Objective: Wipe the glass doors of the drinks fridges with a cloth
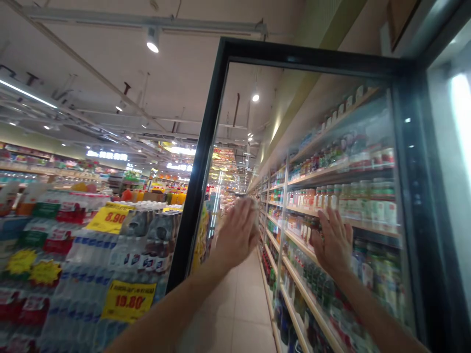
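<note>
A glass door [217, 147] with a dark frame stands swung out in front of me. My left hand [237, 233] is at the glass, its fingers closed over a pale cloth [254, 207] that shows only at their edge; motion blurs it. Further right, my right hand [333, 242] is raised to the same pane, fingers apart and pointing up, holding nothing. It appears to rest on the glass, though the exact contact is hard to see.
Shelves of bottled drinks [360, 201] show through the pane. On the left are stacked packs of water bottles [81, 279] with yellow price signs [128, 300]. A tiled floor [235, 299] runs down the aisle. A bright cabinet interior [451, 196] borders the far right.
</note>
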Demonstrator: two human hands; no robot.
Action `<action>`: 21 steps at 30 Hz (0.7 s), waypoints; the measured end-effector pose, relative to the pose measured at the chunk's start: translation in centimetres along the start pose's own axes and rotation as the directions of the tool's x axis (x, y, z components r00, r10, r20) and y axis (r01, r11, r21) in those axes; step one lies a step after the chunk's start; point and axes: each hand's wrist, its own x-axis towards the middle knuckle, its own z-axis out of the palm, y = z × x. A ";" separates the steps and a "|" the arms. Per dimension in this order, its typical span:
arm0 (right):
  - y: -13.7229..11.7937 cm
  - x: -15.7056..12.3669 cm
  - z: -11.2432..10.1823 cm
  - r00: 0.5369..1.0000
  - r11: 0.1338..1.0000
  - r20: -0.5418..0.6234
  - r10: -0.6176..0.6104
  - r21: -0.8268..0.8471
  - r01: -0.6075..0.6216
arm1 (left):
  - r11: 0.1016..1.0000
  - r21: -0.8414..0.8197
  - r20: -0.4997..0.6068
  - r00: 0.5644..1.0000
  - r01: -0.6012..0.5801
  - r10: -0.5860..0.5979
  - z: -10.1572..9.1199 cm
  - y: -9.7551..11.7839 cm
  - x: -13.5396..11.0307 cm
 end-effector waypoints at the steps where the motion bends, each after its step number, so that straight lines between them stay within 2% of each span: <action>1: 0.0 0.0 0.0 1.000 1.000 0.003 0.000 0.004 0.000 | 0.995 -0.021 0.019 0.995 -0.099 0.100 0.1 0.1 0.2; 2: 0.0 0.0 0.0 1.000 1.000 0.008 -0.004 0.008 0.004 | 0.991 -0.025 0.025 0.990 -0.135 0.136 0.2 0.0 0.3; 3: 0.0 0.0 -0.1 1.000 1.000 0.015 -0.006 0.011 0.006 | 0.996 -0.009 0.015 0.996 -0.088 0.088 0.3 -0.1 0.6; 4: 0.0 0.0 -0.1 1.000 1.000 0.021 -0.004 0.012 0.003 | 0.999 0.020 -0.009 1.000 0.030 -0.030 0.3 -0.3 0.8; 5: 0.0 0.0 -0.1 1.000 1.000 0.024 0.000 0.013 -0.001 | 0.985 0.050 -0.042 0.985 0.168 -0.166 0.4 -0.5 1.0; 6: 0.0 0.0 -0.1 1.000 1.000 0.026 0.003 0.013 -0.003 | 0.964 0.067 -0.068 0.965 0.259 -0.254 0.4 -0.6 1.2; 7: 0.0 0.0 -0.1 1.000 1.000 0.023 0.002 0.012 -0.002 | 0.962 0.067 -0.073 0.963 0.264 -0.259 0.5 -0.6 1.2; 8: 0.1 0.0 -0.1 1.000 1.000 0.019 0.001 0.009 -0.001 | 0.982 0.053 -0.053 0.982 0.183 -0.180 0.5 -0.5 1.2; 9: 0.1 0.0 -0.1 1.000 1.000 0.017 -0.001 0.006 0.001 | 0.998 0.026 -0.018 0.999 0.051 -0.051 0.6 -0.3 1.2; 10: 0.2 0.0 0.0 1.000 1.000 0.017 -0.003 0.002 0.003 | 0.997 -0.002 0.010 0.997 -0.071 0.071 0.6 -0.2 1.1; 11: 0.2 0.0 0.0 1.000 1.000 0.018 -0.006 -0.003 0.006 | 0.991 -0.018 0.021 0.991 -0.130 0.130 0.7 -0.2 1.1; 12: 0.3 0.0 0.0 1.000 1.000 0.018 -0.010 -0.007 0.010 | 0.994 -0.015 0.011 0.995 -0.104 0.104 0.7 -0.3 1.1; 13: 0.3 0.0 0.1 1.000 1.000 0.019 -0.012 -0.011 0.012 | 1.000 0.002 -0.017 1.000 0.001 -0.001 0.8 -0.5 1.1; 15: 0.3 0.0 0.1 1.000 1.000 0.020 -0.011 -0.016 0.011 | 0.968 0.030 -0.079 0.966 0.249 -0.246 0.8 -0.8 1.3; 16: 0.3 0.1 0.0 1.000 1.000 0.023 -0.008 -0.016 0.009 | 0.961 0.028 -0.083 0.959 0.275 -0.272 0.8 -0.9 1.4; 17: 0.3 0.1 0.0 1.000 1.000 0.028 -0.003 -0.014 0.003 | 0.977 0.015 -0.056 0.975 0.215 -0.214 0.8 -0.9 1.3; 19: 0.1 0.2 -0.1 0.999 1.000 0.037 0.012 -0.009 -0.011 | 0.999 -0.030 0.028 0.999 -0.015 0.016 0.7 -0.8 1.2; 20: 0.0 0.2 -0.2 0.999 1.000 0.041 0.014 -0.007 -0.014 | 0.996 -0.044 0.048 0.996 -0.079 0.081 0.7 -0.8 1.1; 21: 0.0 0.2 -0.2 0.999 1.000 0.044 0.018 -0.004 -0.017 | 0.997 -0.043 0.045 0.997 -0.061 0.063 0.7 -0.9 1.1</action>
